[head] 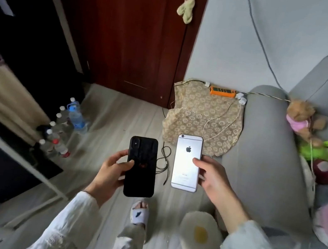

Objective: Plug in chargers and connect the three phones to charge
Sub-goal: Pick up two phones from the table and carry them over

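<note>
Phones, both held back-up above the floor: a black-cased phone [142,167] gripped by the left hand [111,172], a silver phone [187,162] pinched by the right hand [213,181]. Beyond, white cables [220,121] cross a patterned lace cloth [196,112] to an orange power strip [222,92]; a black cord [163,164] lies between the phones; clear water bottles [64,126] stand left.

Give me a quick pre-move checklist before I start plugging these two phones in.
1. Left hand grip on black phone: ok.
2. Right hand grip on silver phone: ok.
3. Orange power strip within view on patterned cloth: ok.
4. White cable trailing from white adapters: ok; whether they are seated in the strip, cannot tell.
5. Third phone located: not ok, none visible.
6. A free hand for cables: not ok.
</note>
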The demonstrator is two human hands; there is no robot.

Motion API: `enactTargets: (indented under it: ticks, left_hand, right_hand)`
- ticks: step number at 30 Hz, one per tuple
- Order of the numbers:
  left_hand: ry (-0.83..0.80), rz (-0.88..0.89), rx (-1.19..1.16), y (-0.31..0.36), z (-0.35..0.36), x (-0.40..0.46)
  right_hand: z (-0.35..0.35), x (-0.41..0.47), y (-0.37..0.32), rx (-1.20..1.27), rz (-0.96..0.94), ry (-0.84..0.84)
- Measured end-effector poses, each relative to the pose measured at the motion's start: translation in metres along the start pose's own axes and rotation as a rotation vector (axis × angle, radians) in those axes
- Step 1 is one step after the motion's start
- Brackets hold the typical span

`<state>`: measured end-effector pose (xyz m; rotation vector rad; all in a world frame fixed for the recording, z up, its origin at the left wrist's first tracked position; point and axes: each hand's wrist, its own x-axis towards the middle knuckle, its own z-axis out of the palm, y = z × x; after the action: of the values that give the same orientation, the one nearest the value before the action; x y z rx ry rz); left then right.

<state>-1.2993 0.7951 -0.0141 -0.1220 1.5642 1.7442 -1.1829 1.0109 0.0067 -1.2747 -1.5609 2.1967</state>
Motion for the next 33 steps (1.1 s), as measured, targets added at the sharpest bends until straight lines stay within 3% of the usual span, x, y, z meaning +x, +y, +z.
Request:
enactTargets:
  ticks: [15,26,33]
  left_hand:
    - [0.015,-0.147,0.042,0.113,0.116,0.269]
    - [0.175,-0.279,0.135,0.099,0.266,0.440]
    - [0.221,-0.393,0.253,0.053,0.342,0.559]
  right_hand:
    - [-0.038,0.256,-0.134,0.115,0.148,0.149]
    - [-0.132,0.465,-0.188,0.054,0.327,0.175]
    - [-0.176,0.590,-0.169,-0.112,0.435,0.186]
